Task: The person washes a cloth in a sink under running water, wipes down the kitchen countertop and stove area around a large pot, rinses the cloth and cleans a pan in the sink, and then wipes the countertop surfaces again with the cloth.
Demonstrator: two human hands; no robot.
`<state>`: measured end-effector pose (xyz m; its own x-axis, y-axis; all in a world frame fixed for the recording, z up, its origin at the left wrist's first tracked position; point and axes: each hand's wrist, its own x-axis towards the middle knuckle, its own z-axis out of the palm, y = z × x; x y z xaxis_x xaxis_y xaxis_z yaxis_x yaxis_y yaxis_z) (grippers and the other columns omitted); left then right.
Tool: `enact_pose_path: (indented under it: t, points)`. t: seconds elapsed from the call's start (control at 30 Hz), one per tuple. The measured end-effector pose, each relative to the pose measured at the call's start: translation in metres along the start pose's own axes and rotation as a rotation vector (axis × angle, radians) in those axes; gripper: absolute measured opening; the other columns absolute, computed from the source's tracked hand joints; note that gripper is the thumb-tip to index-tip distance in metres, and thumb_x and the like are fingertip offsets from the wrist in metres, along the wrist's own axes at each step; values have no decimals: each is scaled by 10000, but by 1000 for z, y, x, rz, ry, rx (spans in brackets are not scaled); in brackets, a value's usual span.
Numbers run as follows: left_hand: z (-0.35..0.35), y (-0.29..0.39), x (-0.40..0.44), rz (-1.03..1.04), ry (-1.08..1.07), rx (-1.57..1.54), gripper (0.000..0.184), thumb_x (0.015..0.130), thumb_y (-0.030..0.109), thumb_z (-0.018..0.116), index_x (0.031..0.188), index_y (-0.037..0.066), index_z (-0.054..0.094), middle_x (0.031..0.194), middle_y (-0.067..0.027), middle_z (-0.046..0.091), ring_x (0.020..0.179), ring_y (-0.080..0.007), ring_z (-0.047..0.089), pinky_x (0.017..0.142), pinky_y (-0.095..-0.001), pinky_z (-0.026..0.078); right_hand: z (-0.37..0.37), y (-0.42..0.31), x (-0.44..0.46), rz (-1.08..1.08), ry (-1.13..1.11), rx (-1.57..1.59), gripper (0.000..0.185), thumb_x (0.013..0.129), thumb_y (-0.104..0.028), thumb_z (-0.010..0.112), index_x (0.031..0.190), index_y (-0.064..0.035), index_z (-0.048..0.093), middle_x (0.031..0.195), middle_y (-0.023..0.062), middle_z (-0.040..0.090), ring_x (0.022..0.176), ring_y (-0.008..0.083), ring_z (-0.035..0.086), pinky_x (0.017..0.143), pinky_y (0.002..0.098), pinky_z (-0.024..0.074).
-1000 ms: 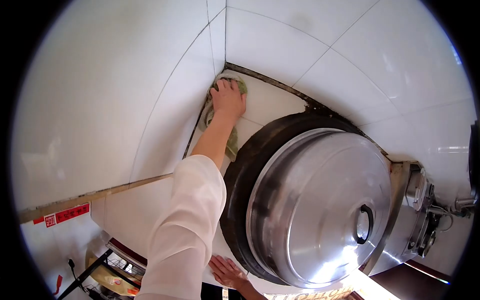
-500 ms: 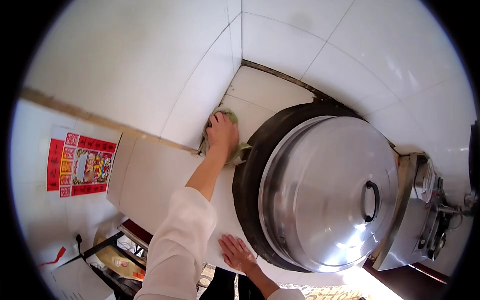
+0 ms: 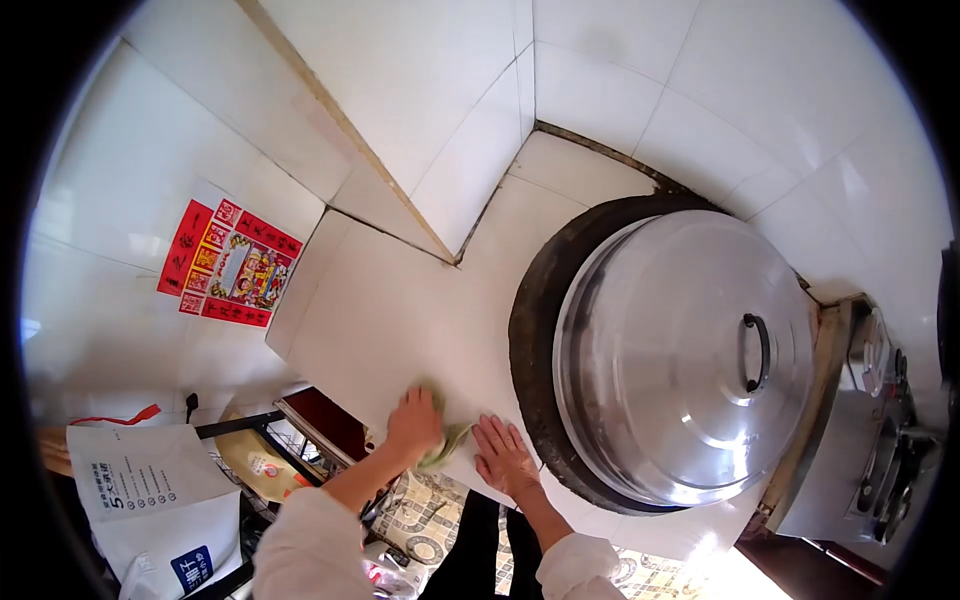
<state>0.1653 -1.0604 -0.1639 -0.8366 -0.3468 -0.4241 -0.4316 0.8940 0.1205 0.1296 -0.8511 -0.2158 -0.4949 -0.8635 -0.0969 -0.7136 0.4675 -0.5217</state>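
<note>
My left hand [image 3: 414,426] is closed on a greenish rag [image 3: 442,437], pressed on the white tiled counter [image 3: 400,318] close to its front edge. Part of the rag is hidden under the fingers; a loose end sticks out towards my right hand [image 3: 506,458]. That hand lies flat on the counter, fingers stretched out, with the rag's end just beside its fingertips. Right of both hands, a large shiny metal lid [image 3: 690,360] with a black handle [image 3: 756,352] covers a round pot set in a dark rim [image 3: 533,330].
Tiled walls [image 3: 620,70] meet behind the counter, with a wall corner jutting in. A red printed poster [image 3: 228,262] hangs at left. Below it are a white bag [image 3: 150,500] and a dark-framed rack [image 3: 262,425]. A metal stove [image 3: 830,450] stands at right; patterned flooring [image 3: 425,515] shows below.
My left hand has drawn the rag from the back wall corner to the counter's front edge, near my right hand. The right hand stays flat on the counter. The view has shifted left.
</note>
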Motion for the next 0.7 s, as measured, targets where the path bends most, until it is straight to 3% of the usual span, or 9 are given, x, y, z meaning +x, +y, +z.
enact_pose_path:
  t: [0.07,0.1,0.17,0.2,0.23,0.33,0.43,0.7]
  points:
    - [-1,-15,-45,9,-385,-55,420,838,319,525,1083,-23,515,1034,-214,590,901,-368,607,759,-468,516,-3,0,-1,-3,56,21,568,902,-301,469,1419,-96,349,1499,92,287,1392,241,245,1135,402,185]
    - [-12,-17,-45,15,-381,-51,420,838,319,525,1083,-23,515,1034,-214,590,901,-368,607,759,-468,516,-4,-1,-1,0,56,23,567,902,-300,469,1418,-96,350,1497,91,292,1391,242,247,1135,401,186]
    - [-43,-15,-40,69,-662,-111,438,819,430,518,984,31,590,930,-201,643,861,-356,636,771,-450,500,-5,-1,-1,11,48,24,566,902,-299,469,1417,-96,352,1495,90,296,1390,242,248,1135,400,187]
    - [-82,5,-25,-45,-564,-251,444,814,496,509,928,85,634,896,-176,655,875,-344,631,781,-445,485,-6,-2,-1,15,27,22,562,906,-304,462,1417,-98,351,1498,87,291,1392,240,243,1136,400,185]
    - [-92,9,-3,-50,-441,-301,417,796,478,544,966,107,627,892,-164,655,870,-350,627,764,-438,485,-7,-1,1,17,6,18,558,911,-308,455,1418,-100,351,1501,84,285,1394,237,238,1137,399,182]
    - [-115,31,75,139,-12,-368,321,790,311,571,1057,135,595,928,-174,610,875,-372,595,776,-456,472,-4,-2,1,14,5,3,555,919,-316,443,1421,-102,345,1506,84,275,1398,232,228,1139,399,177]
    - [-140,70,156,211,231,-387,279,798,215,564,1059,120,593,995,-158,576,892,-362,592,776,-452,480,-3,0,2,35,-54,15,554,929,-319,426,1433,-114,326,1517,69,252,1405,225,211,1141,394,172]
    - [-176,179,369,394,595,-319,302,786,164,598,1084,142,556,997,-112,570,928,-325,583,733,-460,487,5,2,4,62,-29,24,550,906,-326,464,1413,-130,382,1490,54,320,1384,198,275,1127,395,205]
